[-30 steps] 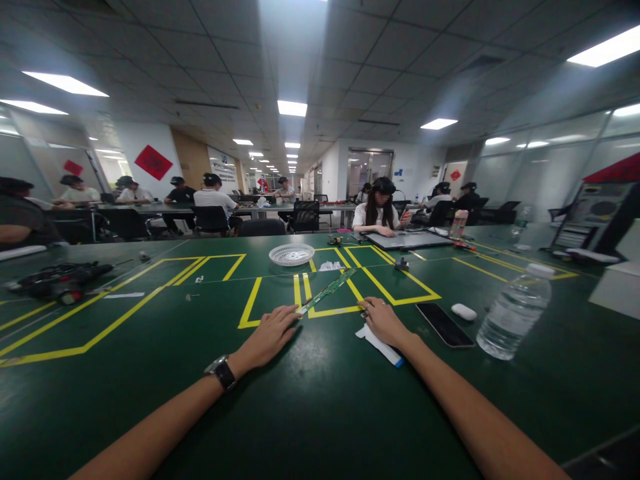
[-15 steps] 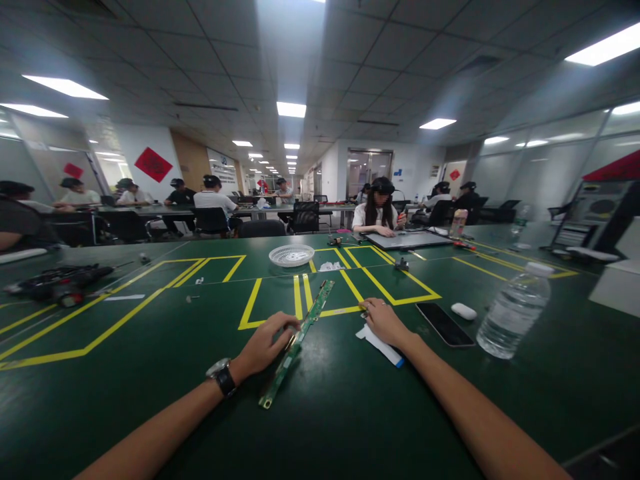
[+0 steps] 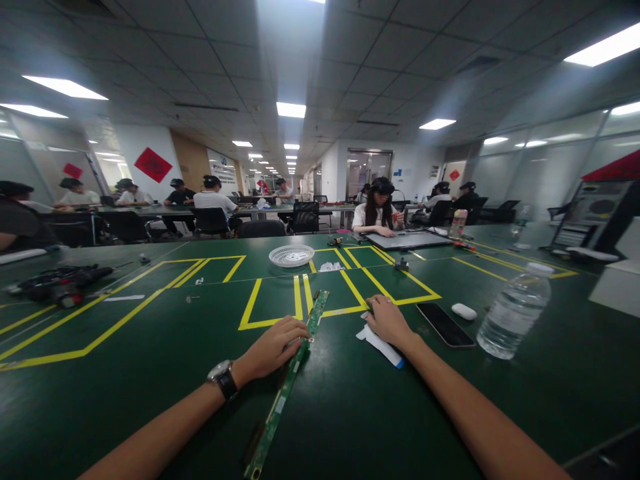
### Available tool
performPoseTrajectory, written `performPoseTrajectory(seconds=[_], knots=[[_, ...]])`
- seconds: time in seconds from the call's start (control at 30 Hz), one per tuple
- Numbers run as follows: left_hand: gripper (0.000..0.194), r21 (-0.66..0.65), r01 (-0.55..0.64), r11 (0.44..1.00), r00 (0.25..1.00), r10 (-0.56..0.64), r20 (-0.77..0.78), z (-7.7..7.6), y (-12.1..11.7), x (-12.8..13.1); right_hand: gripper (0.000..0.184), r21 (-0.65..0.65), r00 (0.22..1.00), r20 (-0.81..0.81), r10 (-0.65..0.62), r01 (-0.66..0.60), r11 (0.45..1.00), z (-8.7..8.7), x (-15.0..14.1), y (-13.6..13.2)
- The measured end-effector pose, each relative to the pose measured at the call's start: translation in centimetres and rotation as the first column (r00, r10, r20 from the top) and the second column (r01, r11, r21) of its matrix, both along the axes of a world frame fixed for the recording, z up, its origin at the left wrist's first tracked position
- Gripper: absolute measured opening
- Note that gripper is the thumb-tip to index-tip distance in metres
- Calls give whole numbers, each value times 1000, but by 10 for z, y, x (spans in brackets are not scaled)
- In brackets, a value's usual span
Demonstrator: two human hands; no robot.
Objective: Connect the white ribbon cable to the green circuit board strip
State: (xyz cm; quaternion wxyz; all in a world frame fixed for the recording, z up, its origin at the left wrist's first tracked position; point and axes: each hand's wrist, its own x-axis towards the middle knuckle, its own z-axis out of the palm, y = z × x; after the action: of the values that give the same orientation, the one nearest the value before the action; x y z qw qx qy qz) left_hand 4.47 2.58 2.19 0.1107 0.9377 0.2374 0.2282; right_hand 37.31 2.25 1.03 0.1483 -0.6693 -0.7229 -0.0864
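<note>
A long, narrow green circuit board (image 3: 283,401) runs slantwise across the table in front of me, its near end by the lower edge of the view. My left hand (image 3: 275,343), with a watch on the wrist, is closed on the board's left edge, partly hiding its upper middle. To the right, my right hand (image 3: 387,321) lies on the table with its fingers stretched forward. Its fingertips rest by the far end of a white flat ribbon cable (image 3: 383,345) with a blue tip, and the palm covers part of that cable.
Right of my hand lie a phone (image 3: 445,325), a white earbud case (image 3: 463,311) and a water bottle (image 3: 515,313). Ahead stand a white basket (image 3: 291,256) and small paper scraps (image 3: 331,267) among yellow tape lines. A person (image 3: 381,210) works across the table at a flat dark panel (image 3: 405,240).
The circuit board has slid toward me and turned slightly, its near end now lower in view. My left hand has shifted right and around it. My right hand has moved slightly forward and right.
</note>
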Motion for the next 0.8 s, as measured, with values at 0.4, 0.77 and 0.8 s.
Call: performPoseTrajectory(seconds=[0.4,0.77,0.8], knots=[[42,4,-139,990,981,138,-135,-15,13,-2,36,-129,991,-13,-136,134,983,11,-10,-8],[35,-257,-119,959,989,138,56,-11,19,-1,21,-82,988,-154,13,-26,996,8,-28,-12],[34,-277,-147,950,984,169,55,-11,19,1,19,-80,985,-171,20,-34,996,8,-29,-13]])
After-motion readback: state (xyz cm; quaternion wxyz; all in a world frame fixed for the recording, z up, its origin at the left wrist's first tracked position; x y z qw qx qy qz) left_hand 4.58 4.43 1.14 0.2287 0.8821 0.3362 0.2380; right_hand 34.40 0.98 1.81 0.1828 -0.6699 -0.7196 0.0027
